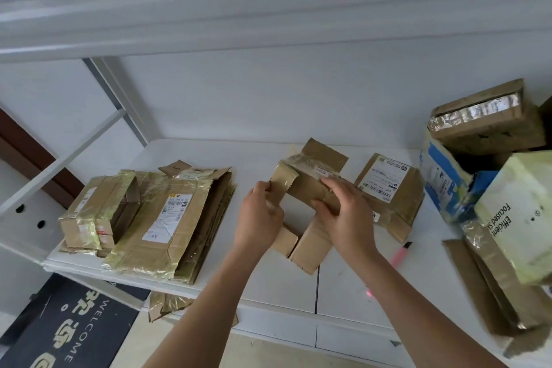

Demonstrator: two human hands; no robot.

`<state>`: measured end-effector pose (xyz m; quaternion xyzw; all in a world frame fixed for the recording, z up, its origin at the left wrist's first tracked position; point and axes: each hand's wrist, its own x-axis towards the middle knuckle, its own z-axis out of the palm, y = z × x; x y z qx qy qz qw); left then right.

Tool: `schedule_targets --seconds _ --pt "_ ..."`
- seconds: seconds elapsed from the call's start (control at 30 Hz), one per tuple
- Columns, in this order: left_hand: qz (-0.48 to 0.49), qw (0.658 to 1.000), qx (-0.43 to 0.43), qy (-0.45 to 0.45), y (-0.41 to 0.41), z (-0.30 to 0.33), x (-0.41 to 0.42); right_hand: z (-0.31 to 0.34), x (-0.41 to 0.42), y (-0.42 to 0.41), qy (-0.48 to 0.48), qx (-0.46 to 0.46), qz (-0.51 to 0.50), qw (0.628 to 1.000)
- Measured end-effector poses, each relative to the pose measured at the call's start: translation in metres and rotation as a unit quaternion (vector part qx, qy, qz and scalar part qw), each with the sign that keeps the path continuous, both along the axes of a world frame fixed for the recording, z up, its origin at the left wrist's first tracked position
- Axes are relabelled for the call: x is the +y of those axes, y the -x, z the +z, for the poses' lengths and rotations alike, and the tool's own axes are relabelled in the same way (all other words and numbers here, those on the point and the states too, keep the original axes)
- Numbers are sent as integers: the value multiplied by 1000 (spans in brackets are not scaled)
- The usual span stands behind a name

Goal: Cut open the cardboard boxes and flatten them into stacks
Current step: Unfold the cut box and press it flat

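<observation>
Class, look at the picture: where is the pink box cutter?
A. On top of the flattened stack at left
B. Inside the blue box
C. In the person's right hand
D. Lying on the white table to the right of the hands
D: the pink box cutter lies alone on the white table, while both hands grip the opened cardboard box.

White table (343,293) seen spanning frame, seam running down front. Flattened box stack (155,218) laid at 9 o'clock. Opened box (307,188) set at centre; labelled box (388,191) placed just beside, 3 o'clock. Pink cutter (401,254) laid near, 4 o'clock. Unopened boxes (493,158) piled at far 3 o'clock.
</observation>
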<state>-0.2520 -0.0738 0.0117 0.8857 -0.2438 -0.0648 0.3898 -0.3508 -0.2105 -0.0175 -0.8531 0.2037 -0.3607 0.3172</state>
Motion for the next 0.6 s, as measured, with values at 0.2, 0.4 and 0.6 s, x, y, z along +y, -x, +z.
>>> schedule_targets --seconds 0.2,0.4,0.6 --pt "-19 999 18 22 -10 8 7 -1 -15 12 15 51 -54 997" --pt "-59 998 -17 -23 -14 29 -2 15 -15 9 240 211 -123 940" --pt "-18 998 -54 4 -17 48 -12 27 -5 3 188 115 -44 974"
